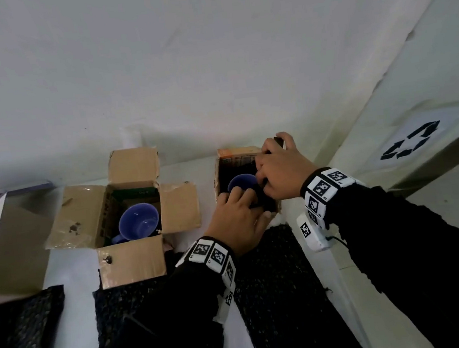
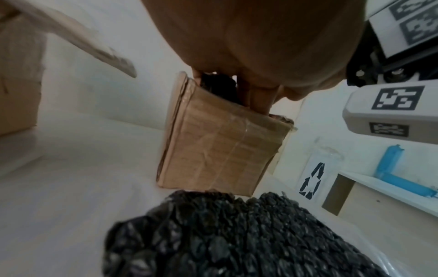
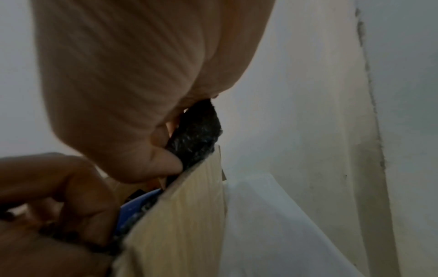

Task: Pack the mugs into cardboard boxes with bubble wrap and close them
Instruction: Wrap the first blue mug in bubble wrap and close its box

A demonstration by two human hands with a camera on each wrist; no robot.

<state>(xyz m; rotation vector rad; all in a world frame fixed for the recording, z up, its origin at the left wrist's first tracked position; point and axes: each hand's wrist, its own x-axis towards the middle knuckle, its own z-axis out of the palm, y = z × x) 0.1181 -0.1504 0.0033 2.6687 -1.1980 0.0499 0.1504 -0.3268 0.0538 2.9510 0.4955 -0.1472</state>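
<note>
Where the white table (image 1: 71, 277) lies nearest the camera, black bubble wrap sheets (image 1: 275, 283) are spread flat, one of them reaching up to the foot of the small box (image 2: 213, 150). Above it, the left hand (image 1: 239, 218) is seen at the near edge of that box, its fingers (image 2: 258, 101) held side by side and dipped over the rim against the dark wrap inside. A blue mug (image 1: 242, 182) is seen upright within, ringed by the black wrap. At the far right corner, the right hand (image 1: 282, 173) is curled over the rim, and a tuft of the wrap lining (image 3: 196, 135) is pinched between thumb and fingers above the cardboard edge. To the left, apart from this box, an open box (image 1: 107, 213) with four flaps folded out is seen holding a second blue mug (image 1: 139, 221). Beyond both, a white wall (image 1: 208, 47) is seen.
</note>
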